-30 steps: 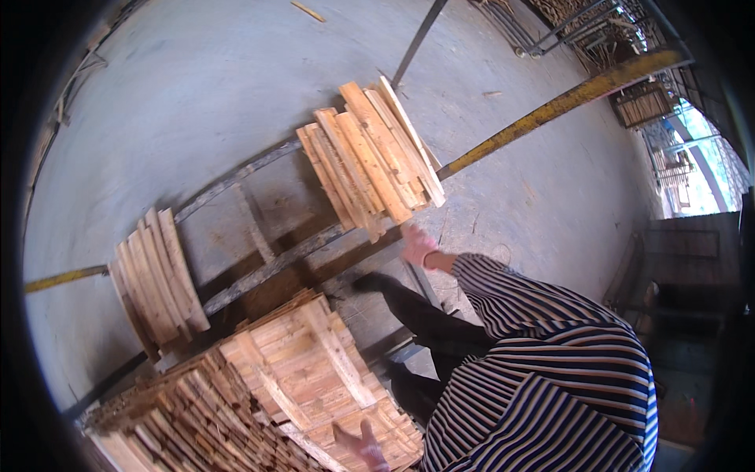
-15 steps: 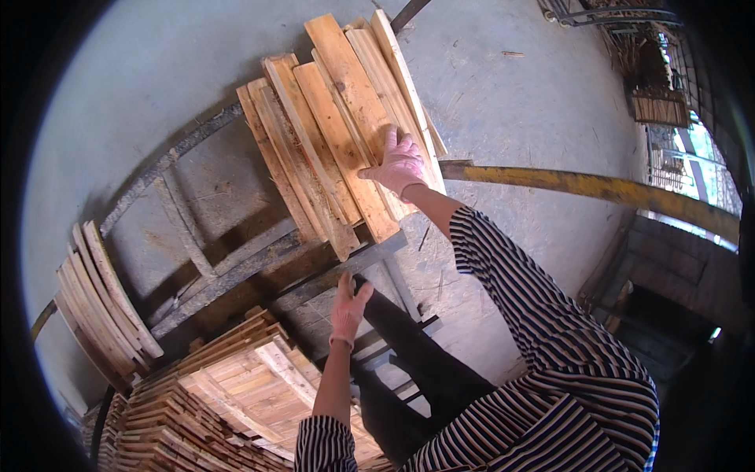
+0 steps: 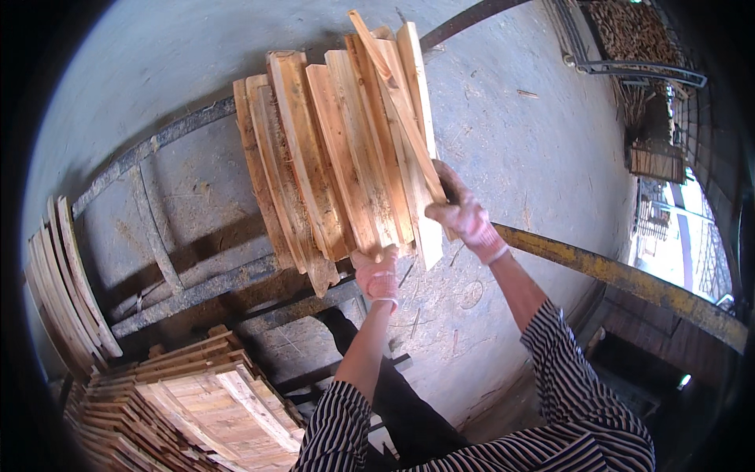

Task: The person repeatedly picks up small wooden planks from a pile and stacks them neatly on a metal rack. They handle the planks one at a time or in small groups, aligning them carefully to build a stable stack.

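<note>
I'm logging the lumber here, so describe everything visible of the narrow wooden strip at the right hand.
The narrow strip is long, slim and straight, light orange-brown, and looks like bare sawn wood. Its near end is gripped in the gloved right hand. From there it slants up and left across the neighbouring boards, its far end nearest the picture's top. Whether it rests on them or is raised slightly above cannot be told.

A ladder-like frame of grimy grey metal extends over a grey concrete floor. It carries a broad row of long, light-brown wooden boards and, farther left, a smaller bundle of pale wooden boards.
</note>
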`<state>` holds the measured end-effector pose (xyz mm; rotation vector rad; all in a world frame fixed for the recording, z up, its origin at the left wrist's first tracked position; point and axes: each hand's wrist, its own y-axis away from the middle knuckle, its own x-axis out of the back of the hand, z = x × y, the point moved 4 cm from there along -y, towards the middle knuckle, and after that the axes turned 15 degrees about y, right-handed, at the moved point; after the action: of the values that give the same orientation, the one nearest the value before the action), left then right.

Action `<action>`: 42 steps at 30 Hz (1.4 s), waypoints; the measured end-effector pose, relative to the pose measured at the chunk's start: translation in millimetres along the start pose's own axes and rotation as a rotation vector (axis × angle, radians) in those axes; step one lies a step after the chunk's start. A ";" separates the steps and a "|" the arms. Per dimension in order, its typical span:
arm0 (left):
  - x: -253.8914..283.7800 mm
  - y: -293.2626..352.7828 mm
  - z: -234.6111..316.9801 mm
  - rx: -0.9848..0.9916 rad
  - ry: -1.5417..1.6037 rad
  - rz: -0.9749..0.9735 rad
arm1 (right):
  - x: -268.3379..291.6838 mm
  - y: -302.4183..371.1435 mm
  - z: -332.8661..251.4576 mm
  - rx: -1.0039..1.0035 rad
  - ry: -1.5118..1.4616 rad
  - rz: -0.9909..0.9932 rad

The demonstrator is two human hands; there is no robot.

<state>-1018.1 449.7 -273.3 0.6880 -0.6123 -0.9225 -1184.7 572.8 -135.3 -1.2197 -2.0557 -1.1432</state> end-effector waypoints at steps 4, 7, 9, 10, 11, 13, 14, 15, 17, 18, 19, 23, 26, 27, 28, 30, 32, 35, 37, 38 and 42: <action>48.8 -6.5 7.7 0.028 0.183 -0.180 | -34.9 61.4 -32.0 0.122 -0.144 0.167; 98.3 2.2 44.2 0.031 0.036 -0.233 | -81.1 86.4 -28.5 -0.263 -0.208 0.028; 128.3 6.3 44.5 0.016 0.112 -0.381 | -112.5 75.3 -12.0 -0.292 -0.217 -0.066; 138.5 14.0 57.1 0.104 0.158 -0.461 | -116.7 62.9 -20.6 -0.272 -0.152 -0.151; 148.7 22.8 63.5 0.010 0.072 -0.449 | -128.2 54.6 -22.8 -0.270 -0.536 -0.257; 171.7 32.3 68.1 -0.033 0.048 -0.443 | -144.9 55.5 -42.2 -0.348 -0.986 -0.401; 179.0 40.8 67.9 0.026 0.103 -0.436 | -142.6 70.2 -50.0 -0.444 -1.036 -0.425; 184.2 56.9 66.7 0.084 0.158 -0.432 | -138.6 87.2 -58.2 -0.542 -1.083 -0.446; 181.1 103.2 89.6 0.125 0.186 -0.458 | -126.2 130.5 -33.1 -0.732 -1.211 -0.453; 185.2 131.8 94.2 0.127 0.164 -0.446 | -116.2 147.4 -37.5 -0.685 -1.383 -0.525; 185.8 156.2 73.8 0.203 0.295 -0.435 | -100.5 165.2 -47.5 -0.686 -1.318 -0.594; 182.8 232.4 37.8 0.314 0.636 -0.448 | -46.1 202.0 -94.1 -0.653 -1.009 -0.683; 200.1 265.9 22.0 0.254 0.789 -0.725 | -27.4 223.0 -99.5 -0.574 -0.812 -0.777; 212.9 254.3 5.4 0.397 0.587 -0.948 | -13.9 228.9 -118.6 -0.496 -0.737 -0.818; 222.5 244.3 39.0 0.434 0.764 -0.900 | 0.0 237.2 -135.1 -0.426 -0.663 -0.836; 244.2 224.4 95.8 0.227 1.184 -0.847 | 13.3 263.9 -142.2 -0.583 -0.655 -0.957; 261.7 197.8 79.8 0.255 1.616 -0.715 | 4.9 280.2 -165.7 -0.449 -0.469 -1.102; 297.8 193.1 74.6 0.025 1.977 -0.578 | -26.3 284.4 -211.3 0.022 -0.134 -1.265; 339.9 204.2 40.2 -0.150 1.896 -0.330 | -53.2 285.5 -251.9 0.116 -0.044 -1.440; 362.0 211.7 19.4 -0.226 1.853 -0.199 | -69.2 285.3 -283.4 0.370 0.094 -1.229; 460.8 296.4 20.7 -0.348 1.736 -0.167 | -156.4 342.1 -426.9 0.720 0.301 -0.783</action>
<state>-668.8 172.1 45.3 0.9390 1.1252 -0.2839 -812.7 223.8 116.7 0.1129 -2.4139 -0.6678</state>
